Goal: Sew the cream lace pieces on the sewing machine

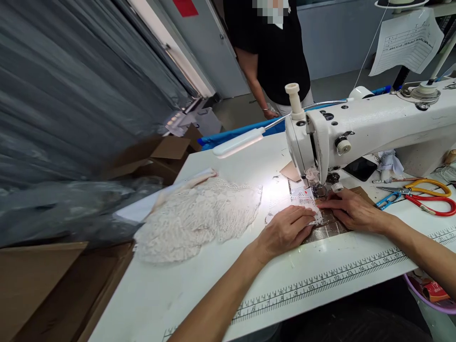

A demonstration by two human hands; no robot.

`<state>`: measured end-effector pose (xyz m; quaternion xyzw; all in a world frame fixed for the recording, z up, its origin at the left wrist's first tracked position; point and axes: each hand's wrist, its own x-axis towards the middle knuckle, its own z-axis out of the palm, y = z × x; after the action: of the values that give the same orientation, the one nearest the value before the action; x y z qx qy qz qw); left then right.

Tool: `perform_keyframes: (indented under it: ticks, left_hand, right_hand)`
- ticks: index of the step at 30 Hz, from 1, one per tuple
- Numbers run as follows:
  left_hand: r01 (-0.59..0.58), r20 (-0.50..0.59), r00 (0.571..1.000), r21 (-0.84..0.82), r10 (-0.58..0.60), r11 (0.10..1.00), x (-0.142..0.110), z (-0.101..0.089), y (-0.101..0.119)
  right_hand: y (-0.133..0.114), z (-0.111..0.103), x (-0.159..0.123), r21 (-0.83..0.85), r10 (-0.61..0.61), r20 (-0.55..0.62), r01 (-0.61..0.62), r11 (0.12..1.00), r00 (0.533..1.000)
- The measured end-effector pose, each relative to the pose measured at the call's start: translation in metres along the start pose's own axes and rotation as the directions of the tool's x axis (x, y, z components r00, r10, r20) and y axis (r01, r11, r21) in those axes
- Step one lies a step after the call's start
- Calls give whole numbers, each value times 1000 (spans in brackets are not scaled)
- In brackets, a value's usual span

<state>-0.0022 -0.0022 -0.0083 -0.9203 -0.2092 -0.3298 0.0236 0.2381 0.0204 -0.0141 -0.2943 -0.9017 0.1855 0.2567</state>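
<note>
1 small piece of white lace (302, 198) lies below the needle area of the sewing machine (370, 126). The left hand (287, 228) rests upon it, fingers close together; the right hand (356, 211) is beside its right edge, index finger stretched. I cannot tell if either hand pinches. Leftward lies a lace heap (199, 216), rightward scissors (405, 191). Beyond the table (149, 294) stands 1 person (278, 66).

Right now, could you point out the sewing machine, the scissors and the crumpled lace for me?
Sewing machine (377, 121): head view, on its white arm.
Scissors (406, 191): head view, where the blades cross.
Lace (199, 218): head view, middle of the pile.
</note>
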Motion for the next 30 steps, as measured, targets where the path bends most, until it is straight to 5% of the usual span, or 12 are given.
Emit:
perform_keyframes:
  ticks: [9,16,24,30]
  left_hand:
    - [-79,48,996,73,76,994,5,-2,3]
    - [-24,75,997,68,19,997,5,-1,4]
    - [8,61,998,13,-8,1000,3,0,2]
    - [-7,111,994,48,2,999,2,-2,4]
  right_hand:
    - [0,4,0,-84,-27,37,30,996,999]
    - [-7,6,1,-140,9,37,-4,990,999]
    - [-6,-2,-1,92,83,6,-83,992,997]
    - [-1,1,0,8,-5,43,5,1000,999]
